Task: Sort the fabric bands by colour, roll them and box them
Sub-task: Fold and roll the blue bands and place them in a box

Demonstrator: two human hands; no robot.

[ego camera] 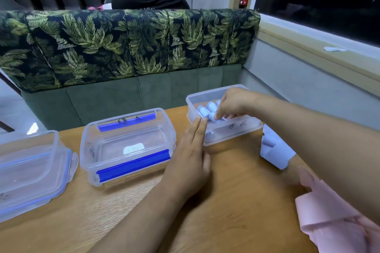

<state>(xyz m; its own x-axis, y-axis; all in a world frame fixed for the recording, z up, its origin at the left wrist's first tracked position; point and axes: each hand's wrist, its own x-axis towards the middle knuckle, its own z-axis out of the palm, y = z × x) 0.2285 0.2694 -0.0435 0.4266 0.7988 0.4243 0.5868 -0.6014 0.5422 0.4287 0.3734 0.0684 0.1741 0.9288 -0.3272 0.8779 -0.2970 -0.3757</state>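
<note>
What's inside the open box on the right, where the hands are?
Light-blue rolls of band: at least three show at the left end. The right hand reaches in, fingers curled on one, and covers the right half of the box, so any rolls there cannot be counted.

Two hands: the left hand and the right hand. Two clear plastic boxes: one open box under the right hand, and one lidded box just left of the left hand, bearing two blue clips. Four rolled light-blue fabric bands show at the right fingertips; any others are hidden. One clear blue-rimmed lid lies far left of the left hand. One heap of loose pink fabric bands and one pale blue fabric heap lie by the right forearm, their bands uncountable.
</note>
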